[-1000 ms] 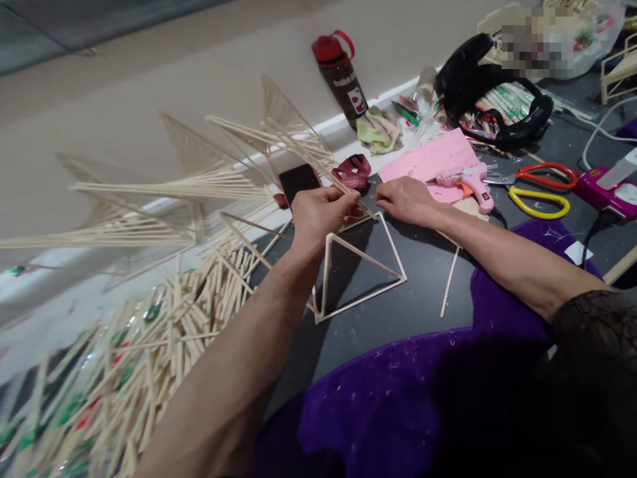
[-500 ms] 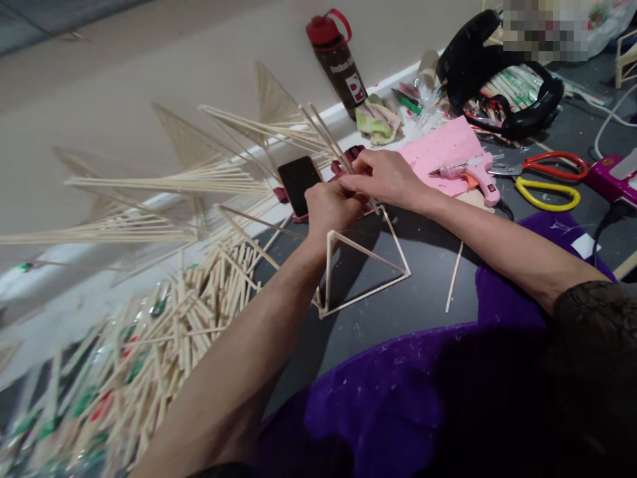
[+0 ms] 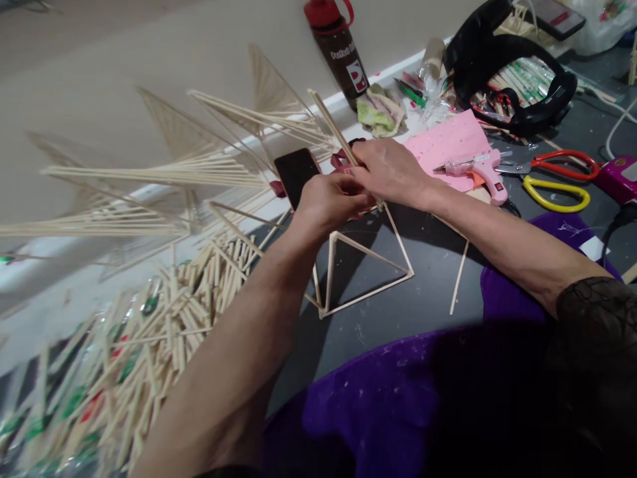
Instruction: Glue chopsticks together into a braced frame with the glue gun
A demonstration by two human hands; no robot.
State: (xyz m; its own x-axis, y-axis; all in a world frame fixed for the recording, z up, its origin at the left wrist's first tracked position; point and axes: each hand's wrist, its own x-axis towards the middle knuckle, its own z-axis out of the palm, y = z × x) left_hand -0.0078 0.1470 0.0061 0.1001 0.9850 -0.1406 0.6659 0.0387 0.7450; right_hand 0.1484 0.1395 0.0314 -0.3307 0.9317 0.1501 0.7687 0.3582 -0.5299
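A small pyramid frame of thin wooden sticks [image 3: 368,269] stands on the dark table. My left hand [image 3: 326,202] is closed at the frame's upper corner. My right hand [image 3: 388,171] meets it there and pinches a long loose wooden stick [image 3: 332,127] that slants up and to the left from the joint. Both hands touch each other at that corner. A black phone [image 3: 297,174] lies just behind my left hand.
A pink glue gun [image 3: 480,169] lies on a pink sheet [image 3: 445,143] to the right, with red and yellow scissors [image 3: 557,179] beyond. A big stick structure [image 3: 199,169] and a heap of sticks [image 3: 149,332] fill the left. A red-capped bottle [image 3: 341,50] stands at the wall.
My right hand has moved left from beside the glue gun to join my left hand at the frame's corner, taking hold of the slanted stick. The view has shifted slightly.
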